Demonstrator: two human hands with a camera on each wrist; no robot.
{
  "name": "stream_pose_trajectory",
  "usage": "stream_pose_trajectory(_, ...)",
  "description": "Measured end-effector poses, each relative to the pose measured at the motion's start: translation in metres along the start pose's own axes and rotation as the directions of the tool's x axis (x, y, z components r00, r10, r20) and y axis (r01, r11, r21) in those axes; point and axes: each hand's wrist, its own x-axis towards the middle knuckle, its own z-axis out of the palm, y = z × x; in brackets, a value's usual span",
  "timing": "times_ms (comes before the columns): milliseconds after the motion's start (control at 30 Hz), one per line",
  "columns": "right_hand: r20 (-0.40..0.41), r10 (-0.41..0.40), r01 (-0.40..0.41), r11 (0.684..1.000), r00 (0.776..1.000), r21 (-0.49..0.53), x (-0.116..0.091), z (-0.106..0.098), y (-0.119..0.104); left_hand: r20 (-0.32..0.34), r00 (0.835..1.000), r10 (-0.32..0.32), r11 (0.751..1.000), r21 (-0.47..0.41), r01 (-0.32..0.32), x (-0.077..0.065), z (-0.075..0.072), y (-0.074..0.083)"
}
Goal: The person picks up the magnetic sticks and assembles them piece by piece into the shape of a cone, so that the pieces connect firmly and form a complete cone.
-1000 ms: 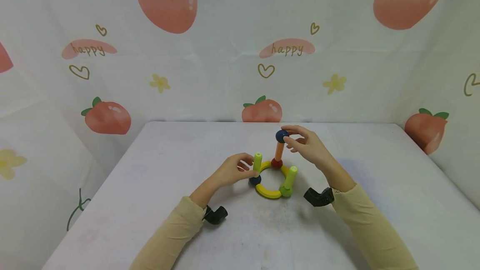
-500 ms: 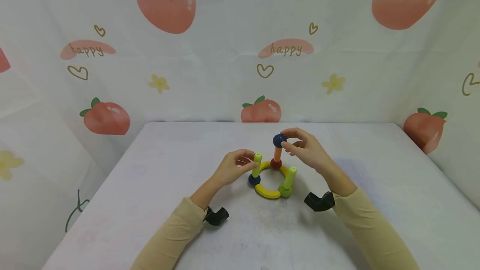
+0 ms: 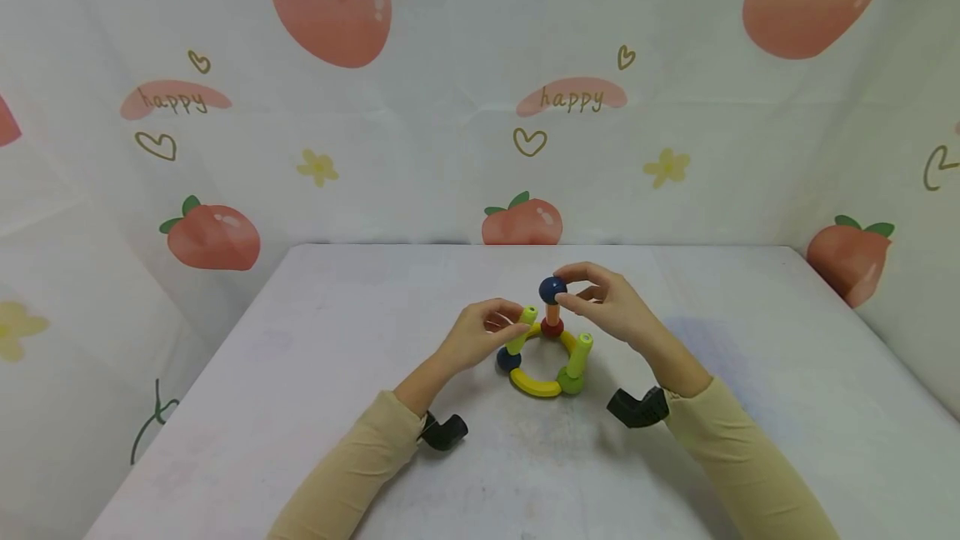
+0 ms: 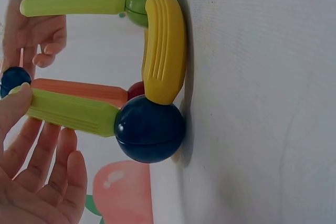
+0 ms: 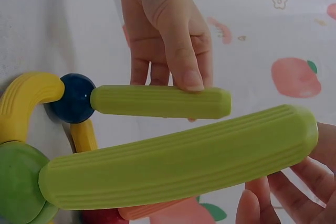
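A ring of yellow curved rods (image 3: 536,384) joined by balls lies on the table, with rods rising from it. My left hand (image 3: 480,337) pinches the upper part of a light-green rod (image 4: 73,111), which leans right on a navy ball (image 4: 149,129). At the back, an orange rod (image 4: 84,92) rises from a red ball (image 3: 552,327) and carries another navy ball (image 3: 552,291). Thumb and fingers of my right hand (image 3: 615,311) grip that upper ball. A second light-green rod (image 5: 178,158) stands untouched on the green ball (image 3: 571,381), nearer the front.
The white table (image 3: 360,307) extends around the ring, and its back edge meets a hanging cloth (image 3: 420,107) printed with fruit. Black camera mounts (image 3: 639,408) jut inward from both wrists, low over the table.
My right hand has come down and left with the upper navy ball, and the orange rod looks more upright. My left hand has shifted right, tilting its light-green rod that way.
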Motion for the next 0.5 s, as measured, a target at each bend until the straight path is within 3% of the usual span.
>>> stream_pose_trajectory(500, 0.042, -0.025, 0.025, 1.0, 0.999, 0.012, -0.0001, 0.001, -0.0011, 0.005, 0.999, 0.036, 0.999, -0.003, -0.036, 0.0044, 0.0036, 0.0008)
